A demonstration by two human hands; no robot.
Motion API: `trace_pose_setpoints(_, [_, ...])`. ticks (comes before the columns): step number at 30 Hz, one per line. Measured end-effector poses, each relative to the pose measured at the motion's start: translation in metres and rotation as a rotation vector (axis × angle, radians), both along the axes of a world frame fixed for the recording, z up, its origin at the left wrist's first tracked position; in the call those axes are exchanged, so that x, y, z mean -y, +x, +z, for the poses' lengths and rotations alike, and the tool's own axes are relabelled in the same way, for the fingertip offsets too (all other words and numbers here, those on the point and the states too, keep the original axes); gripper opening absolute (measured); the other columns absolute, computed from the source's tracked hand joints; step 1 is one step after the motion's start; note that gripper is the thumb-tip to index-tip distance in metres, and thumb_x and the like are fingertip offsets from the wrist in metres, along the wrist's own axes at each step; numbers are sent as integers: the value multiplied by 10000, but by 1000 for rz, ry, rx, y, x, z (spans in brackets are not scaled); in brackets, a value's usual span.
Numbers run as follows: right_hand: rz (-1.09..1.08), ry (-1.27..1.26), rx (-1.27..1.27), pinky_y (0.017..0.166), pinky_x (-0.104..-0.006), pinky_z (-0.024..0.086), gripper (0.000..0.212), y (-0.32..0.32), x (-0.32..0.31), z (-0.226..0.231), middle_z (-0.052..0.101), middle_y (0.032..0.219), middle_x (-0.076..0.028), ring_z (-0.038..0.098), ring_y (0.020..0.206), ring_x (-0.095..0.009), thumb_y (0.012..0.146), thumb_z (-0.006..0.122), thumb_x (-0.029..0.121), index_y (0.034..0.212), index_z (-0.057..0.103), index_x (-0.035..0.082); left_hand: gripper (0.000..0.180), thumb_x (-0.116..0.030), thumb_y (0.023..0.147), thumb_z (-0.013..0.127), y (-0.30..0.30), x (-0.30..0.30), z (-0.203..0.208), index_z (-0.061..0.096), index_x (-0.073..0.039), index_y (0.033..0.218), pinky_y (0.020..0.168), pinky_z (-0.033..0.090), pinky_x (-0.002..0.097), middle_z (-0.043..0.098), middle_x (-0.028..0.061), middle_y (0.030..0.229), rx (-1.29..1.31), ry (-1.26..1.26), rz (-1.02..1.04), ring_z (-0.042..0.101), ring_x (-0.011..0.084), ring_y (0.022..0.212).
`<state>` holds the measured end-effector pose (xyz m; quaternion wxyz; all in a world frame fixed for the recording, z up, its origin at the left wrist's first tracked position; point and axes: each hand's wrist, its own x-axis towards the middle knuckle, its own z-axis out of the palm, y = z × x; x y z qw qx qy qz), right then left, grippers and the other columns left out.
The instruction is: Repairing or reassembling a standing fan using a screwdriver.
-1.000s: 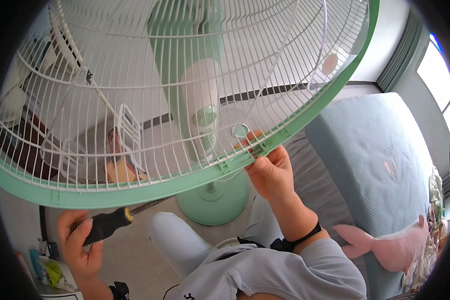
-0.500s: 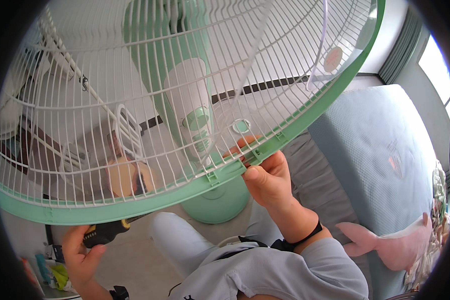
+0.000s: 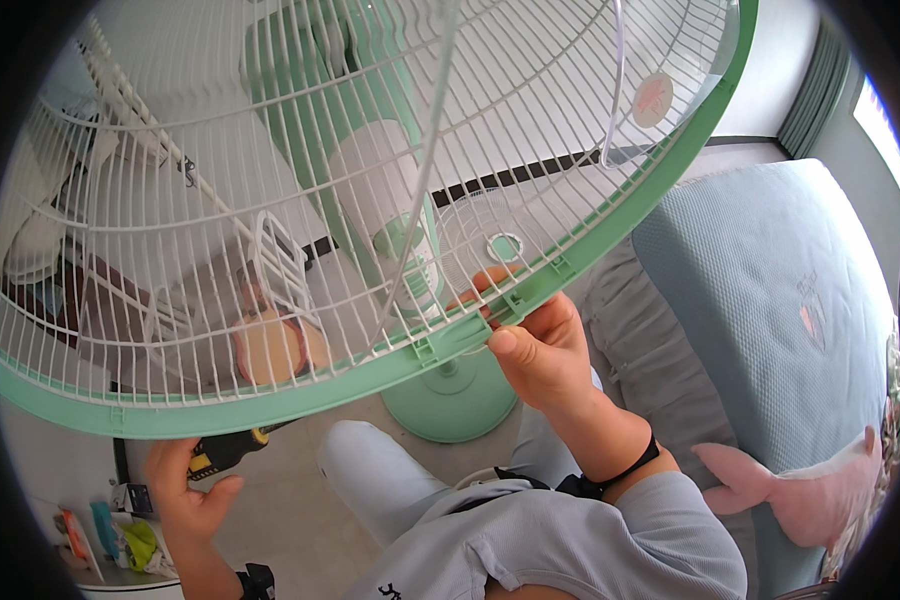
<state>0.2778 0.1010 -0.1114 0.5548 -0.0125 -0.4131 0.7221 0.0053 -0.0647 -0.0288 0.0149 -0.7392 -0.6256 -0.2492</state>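
Observation:
A large white wire fan grille (image 3: 300,215) with a green plastic rim (image 3: 270,411) fills the upper left of the view. My right hand (image 3: 550,350) grips the rim at a joint with small tabs, its thumb in front and its other fingers behind. Below the rim at lower left, my left hand (image 3: 185,495) holds a screwdriver (image 3: 228,453) with a black and yellow handle. Its fingers wrap the handle and reach up to the rim, while the thumb stands off it. The screwdriver's tip is hidden. Through the wires shows the green and white fan body (image 3: 370,165).
The fan's round green base (image 3: 450,400) rests on the floor beyond my knees. Another wire grille (image 3: 470,222) is near the far wall. At right is a bed (image 3: 760,260) with a pink plush toy (image 3: 810,490). A shelf with small items (image 3: 135,545) stands lower left.
My left thumb has lifted away from the screwdriver handle. The grille has shifted slightly left against the background, with my right hand still on its rim. The whole view has shifted a little.

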Motion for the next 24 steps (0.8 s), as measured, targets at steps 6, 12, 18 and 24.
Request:
trace_pose_setpoints(6, [-12, 0, 32, 776, -287, 412, 339, 4, 0, 6, 514, 973, -88, 503, 904, -169, 709, 571, -17, 1024, 446, 7, 405, -315, 766, 501, 2, -2, -1, 489, 36, 967, 770, 355, 321, 506, 164, 931, -22, 38, 50, 491, 266, 853])
trace_pose_setpoints(12, [0, -9, 40, 739, -271, 410, 331, 4, -2, 4, 521, 954, -84, 508, 874, -153, 703, 582, -10, 1008, 455, 8, 385, -182, 697, 596, 1, 1, -8, 471, 20, 1000, 794, 346, 347, 477, 158, 994, -237, 249, 35, 461, 302, 904])
trace_pose_setpoints(18, [20, -31, 72, 717, -250, 402, 335, 6, 0, 2, 517, 969, -84, 500, 849, -133, 691, 607, 15, 998, 475, 10, 420, -98, 607, 661, 6, -7, -14, 475, -7, 973, 785, 357, 329, 475, 148, 969, -137, 243, 106, 470, 287, 880])
trace_pose_setpoints(24, [16, 7, 53, 754, -281, 402, 342, 5, 0, 2, 495, 1030, -104, 489, 886, -153, 690, 611, 30, 1004, 483, -7, 429, -126, 586, 677, 3, -9, -11, 487, -18, 955, 738, 381, 328, 508, 134, 920, -98, 123, 71, 492, 271, 841])
